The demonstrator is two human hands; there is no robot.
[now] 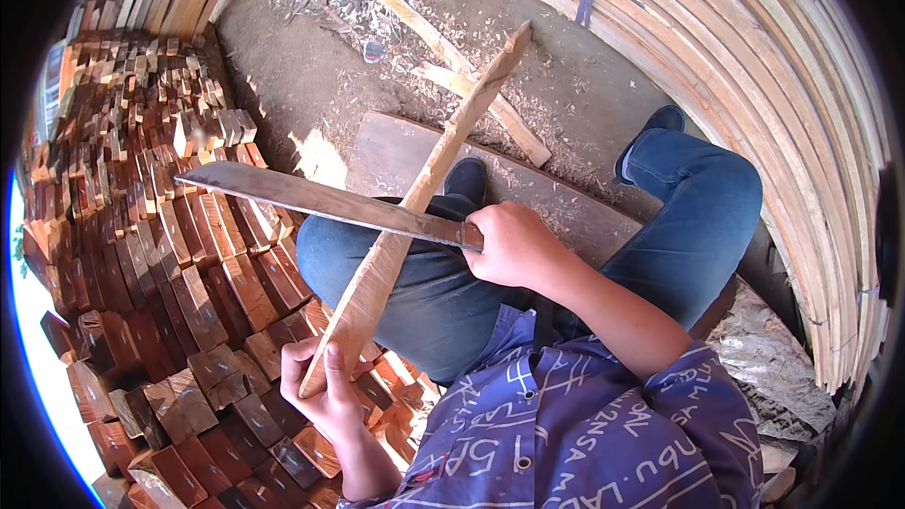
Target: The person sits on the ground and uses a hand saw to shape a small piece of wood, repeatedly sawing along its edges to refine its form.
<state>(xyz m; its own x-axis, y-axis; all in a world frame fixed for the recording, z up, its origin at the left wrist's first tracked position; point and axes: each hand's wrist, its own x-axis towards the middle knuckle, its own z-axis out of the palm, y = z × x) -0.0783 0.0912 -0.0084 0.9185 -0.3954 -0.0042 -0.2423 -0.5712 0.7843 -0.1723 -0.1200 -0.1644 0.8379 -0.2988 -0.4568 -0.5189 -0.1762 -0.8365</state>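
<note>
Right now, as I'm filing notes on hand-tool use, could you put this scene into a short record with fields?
Left hand: the person's left hand grips the near end of a stick
Right hand: the right hand is closed around a machete's handle
Blade: lies across the stick, tip toward the left; exact contact unclear
Stick: slants up and away over the bent left leg
Ground: two pale strips, a brown plank, scattered shavings
Left side: stacked wood blocks
Right side: long boards
</note>
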